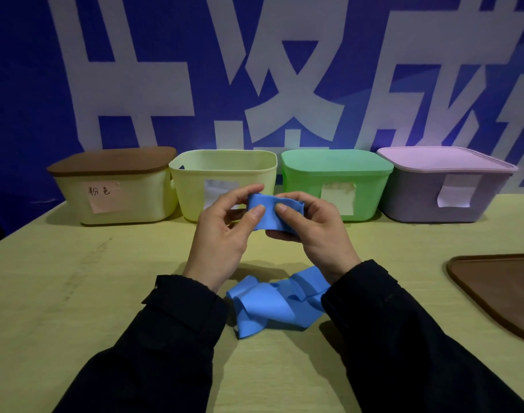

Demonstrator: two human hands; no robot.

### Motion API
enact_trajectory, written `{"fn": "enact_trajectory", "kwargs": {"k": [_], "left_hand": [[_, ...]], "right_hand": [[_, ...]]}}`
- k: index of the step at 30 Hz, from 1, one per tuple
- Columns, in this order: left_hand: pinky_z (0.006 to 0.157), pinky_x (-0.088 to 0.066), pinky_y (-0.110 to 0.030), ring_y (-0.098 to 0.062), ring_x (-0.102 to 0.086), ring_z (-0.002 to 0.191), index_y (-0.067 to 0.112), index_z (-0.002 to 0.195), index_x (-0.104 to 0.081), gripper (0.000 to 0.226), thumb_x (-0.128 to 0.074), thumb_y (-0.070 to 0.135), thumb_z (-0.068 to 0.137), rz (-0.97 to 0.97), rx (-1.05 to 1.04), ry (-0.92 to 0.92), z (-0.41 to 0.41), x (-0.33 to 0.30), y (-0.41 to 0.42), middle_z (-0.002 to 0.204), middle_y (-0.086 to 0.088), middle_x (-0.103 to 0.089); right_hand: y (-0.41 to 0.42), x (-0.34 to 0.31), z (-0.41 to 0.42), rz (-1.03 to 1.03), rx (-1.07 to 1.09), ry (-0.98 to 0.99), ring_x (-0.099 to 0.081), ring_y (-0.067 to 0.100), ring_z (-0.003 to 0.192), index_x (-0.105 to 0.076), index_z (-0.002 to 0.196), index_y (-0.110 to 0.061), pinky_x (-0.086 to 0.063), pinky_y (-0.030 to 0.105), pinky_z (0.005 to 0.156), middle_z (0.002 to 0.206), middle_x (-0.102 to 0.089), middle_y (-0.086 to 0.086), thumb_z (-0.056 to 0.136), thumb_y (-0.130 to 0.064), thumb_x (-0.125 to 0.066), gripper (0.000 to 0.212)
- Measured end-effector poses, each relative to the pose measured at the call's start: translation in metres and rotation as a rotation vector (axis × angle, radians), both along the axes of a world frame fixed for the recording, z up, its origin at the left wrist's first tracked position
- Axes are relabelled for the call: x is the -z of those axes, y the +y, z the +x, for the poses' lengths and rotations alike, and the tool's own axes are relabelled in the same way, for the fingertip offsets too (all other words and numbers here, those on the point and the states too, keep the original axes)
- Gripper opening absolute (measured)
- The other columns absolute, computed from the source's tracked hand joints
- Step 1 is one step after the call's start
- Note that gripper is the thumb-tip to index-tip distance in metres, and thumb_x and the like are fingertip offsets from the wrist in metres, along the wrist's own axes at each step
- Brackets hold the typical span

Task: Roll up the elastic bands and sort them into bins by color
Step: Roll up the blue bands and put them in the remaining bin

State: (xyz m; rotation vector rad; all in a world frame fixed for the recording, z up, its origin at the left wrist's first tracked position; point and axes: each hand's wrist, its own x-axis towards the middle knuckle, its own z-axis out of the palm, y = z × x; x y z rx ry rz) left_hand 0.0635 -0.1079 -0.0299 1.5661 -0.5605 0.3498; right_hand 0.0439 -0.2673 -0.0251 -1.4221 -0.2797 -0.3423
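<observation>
A blue elastic band (271,302) lies crumpled on the table between my forearms, and one end of it rises up to my hands. My left hand (222,234) pinches that raised end with thumb and fingers. My right hand (311,231) pinches the same end from the right, thumb on top. Both hands hover above the table in front of the bins. Four bins line the back: a cream bin with a brown lid (114,186), an open yellow bin (222,165), a green lidded bin (335,180) and a purple lidded bin (442,189).
A brown lid (502,290) lies flat on the table at the right edge. Each bin carries a paper label on its front. A blue wall banner with large white characters stands right behind the bins. The yellow tabletop (76,278) stretches out to the left.
</observation>
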Motion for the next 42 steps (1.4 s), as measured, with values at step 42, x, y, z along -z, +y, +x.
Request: {"fn": "enact_trajectory", "kwargs": {"k": [42], "left_hand": [[0.087,-0.047,-0.036,-0.021,-0.053,0.111,0.028,0.156,-0.030,0.079,-0.064,0.053,0.090,0.949,-0.506,-0.424,0.007,0.013,0.004,0.130,0.005,-0.056]], "right_hand": [[-0.005,-0.003,-0.006,-0.109,-0.005,0.004,-0.071,0.020,0.071,-0.075,0.097,-0.008,-0.058,0.028,0.058,0.082,-0.075,0.008,0.095,0.001,-0.061,0.016]]}}
